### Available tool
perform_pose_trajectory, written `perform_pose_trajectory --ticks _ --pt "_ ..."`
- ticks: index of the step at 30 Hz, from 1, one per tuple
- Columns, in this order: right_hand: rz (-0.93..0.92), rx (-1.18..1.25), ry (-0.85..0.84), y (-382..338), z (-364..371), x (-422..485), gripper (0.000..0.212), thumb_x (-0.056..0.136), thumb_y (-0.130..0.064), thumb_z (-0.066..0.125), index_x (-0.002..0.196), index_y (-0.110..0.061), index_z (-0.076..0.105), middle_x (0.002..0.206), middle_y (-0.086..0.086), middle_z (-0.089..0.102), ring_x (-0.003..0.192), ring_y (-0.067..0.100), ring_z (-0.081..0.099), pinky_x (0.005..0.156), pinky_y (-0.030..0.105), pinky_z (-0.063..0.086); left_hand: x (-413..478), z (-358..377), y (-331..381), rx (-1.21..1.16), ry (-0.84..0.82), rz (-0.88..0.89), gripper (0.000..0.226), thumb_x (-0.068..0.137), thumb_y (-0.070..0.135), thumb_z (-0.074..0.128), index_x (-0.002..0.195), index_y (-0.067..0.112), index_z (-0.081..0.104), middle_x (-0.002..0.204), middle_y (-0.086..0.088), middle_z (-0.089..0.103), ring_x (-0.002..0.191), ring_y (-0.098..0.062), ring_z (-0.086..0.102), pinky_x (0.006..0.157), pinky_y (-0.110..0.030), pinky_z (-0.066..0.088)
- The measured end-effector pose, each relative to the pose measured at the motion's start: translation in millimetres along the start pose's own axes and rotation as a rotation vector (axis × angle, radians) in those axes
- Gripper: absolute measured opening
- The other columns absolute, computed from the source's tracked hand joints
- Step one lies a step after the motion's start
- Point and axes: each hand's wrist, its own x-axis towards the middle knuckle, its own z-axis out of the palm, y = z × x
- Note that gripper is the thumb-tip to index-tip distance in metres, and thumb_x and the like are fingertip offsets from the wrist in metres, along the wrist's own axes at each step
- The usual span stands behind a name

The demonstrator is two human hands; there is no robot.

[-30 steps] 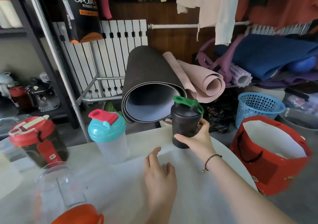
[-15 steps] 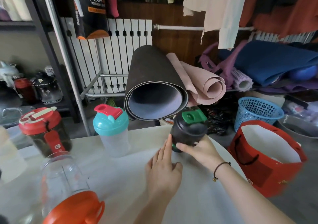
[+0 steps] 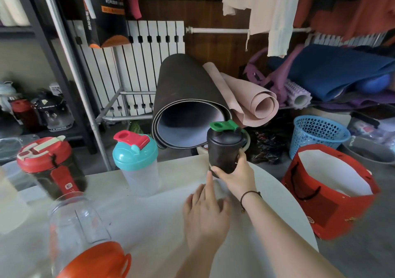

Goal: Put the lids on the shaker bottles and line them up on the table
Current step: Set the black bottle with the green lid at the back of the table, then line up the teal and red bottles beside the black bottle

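Black plastic shaker bottle (image 3: pixel 224 154), green flip lid (image 3: pixel 223 126) fitted.
Right grip (image 3: pixel 237 176) held its base; left grip (image 3: pixel 205 211) spread wide beside it on white counter (image 3: pixel 162 224).

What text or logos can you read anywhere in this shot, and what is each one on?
"OPOLIA": white letters on the hanging black bag; the smaller lines and the orange strip beneath are too small to read.
Dark jug on the shelf: band lettering blurred, unreadable.
Red-lidded bottle: small white logo on its red strap, not legible.
Red paper bag: round emblem, unreadable.
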Motion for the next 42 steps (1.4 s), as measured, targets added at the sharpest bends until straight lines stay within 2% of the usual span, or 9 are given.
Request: perform_pose_trajectory --ticks 3,6,8,11,14,19,28,34,42 --pt "0.028 -0.094 -0.027 7.9 0.0 -0.9 0.063 0.062 -0.026 0.084 0.116 -0.021 0.051 0.108 0.002 0.067 0.101 0.022 0.064 0.082 0.025 0.047 -0.5 -1.5 -0.7 -0.055 0.002 -0.005 0.069 0.089 0.044 0.032 0.152 0.036 0.004 0.147 0.017 0.04 0.141 -0.006 0.026 0.117 -0.03 0.015" --pt "0.061 -0.011 -0.053 7.7 -6.7 -5.7 0.098 0.057 -0.032 0.086 0.139 -0.022 0.034 0.131 0.004 0.056 0.121 0.022 0.055 0.102 0.036 0.045 0.3 -3.1 -5.6 -0.205 0.061 -0.05 0.062 0.09 0.035 0.045 0.148 0.034 0.022 0.141 0.016 0.046 0.136 -0.009 0.036 0.113 -0.03 0.027" --pt "0.124 -0.033 -0.064 6.3 -17.5 -17.5 0.114 0.062 -0.032 0.086 0.15 -0.015 0.015 0.15 0.008 0.036 0.139 0.023 0.035 0.114 0.035 0.03 -4.0 -5.0 -8.7 -0.383 0.163 -0.087 0.046 0.088 0.021 0.053 0.13 0.037 0.044 0.125 0.012 0.053 0.12 -0.014 0.05 0.106 -0.034 0.038" --pt "0.092 -0.377 -0.115 13.5 -36.9 -53.2 0.096 0.077 -0.056 0.063 0.15 -0.013 0.018 0.157 0.006 0.022 0.145 0.025 0.016 0.118 0.034 0.018 -20.5 -12.4 -16.7 -0.639 0.403 -0.232 0.046 0.08 0.001 0.059 0.098 0.041 0.049 0.113 0.005 0.044 0.103 -0.019 0.053 0.098 -0.042 0.045" --pt "0.106 -0.775 -0.158 24.1 -54.9 -90.7 0.085 0.085 -0.071 0.027 0.152 -0.022 0.01 0.162 -0.006 0.003 0.149 0.02 0.001 0.119 0.046 0.004 -38.3 -26.5 -24.6 -0.724 0.602 -0.447 0.065 0.073 0.008 0.066 0.13 0.029 0.043 0.136 -0.007 0.03 0.125 -0.029 0.043 0.108 -0.044 0.036" --pt "0.164 -0.836 -0.139 25.6 -73.1 -127.7 0.09 0.084 -0.074 0.02 0.153 -0.019 -0.001 0.162 -0.003 -0.006 0.149 0.019 -0.006 0.121 0.042 0.001 -21.0 -58.3 -30.7 -0.777 0.55 -0.558 0.112 0.074 0.02 0.08 0.152 0.023 0.0 0.161 -0.006 -0.004 0.149 -0.024 0.001 0.12 -0.049 0.013" --pt "0.133 -0.83 -0.146 21.9 -74.0 -125.3 0.092 0.086 -0.07 0.023 0.152 -0.012 -0.002 0.162 0.005 -0.005 0.149 0.023 -0.006 0.121 0.041 0.002 38.8 -65.3 -62.6 -0.62 0.576 -0.374 0.116 0.064 0.01 0.085 0.152 0.013 0.011 0.145 -0.014 0.041 0.136 -0.031 0.036 0.114 -0.045 0.03" --pt "0.119 -0.799 -0.152 22.8 -74.1 -122.9 0.092 0.087 -0.067 0.028 0.152 -0.009 -0.003 0.162 0.006 -0.007 0.149 0.021 -0.008 0.122 0.036 -0.001 57.8 -51.3 -59.0 -0.545 0.432 -0.344 0.09 0.067 0.023 0.085 0.142 0.011 0.036 0.133 -0.015 0.037 0.12 -0.035 0.047 0.102 -0.04 0.039" --pt "0.099 -0.804 -0.129 18.8 -73.4 -125.6 0.093 0.087 -0.068 0.026 0.152 -0.009 -0.005 0.162 0.005 -0.008 0.149 0.021 -0.009 0.122 0.037 -0.001 70.8 -25.3 -36.7 -0.552 0.391 -0.32 0.089 0.059 0.033 0.088 0.128 0.013 0.034 0.127 -0.008 0.054 0.118 -0.036 0.051 0.094 -0.04 0.046"
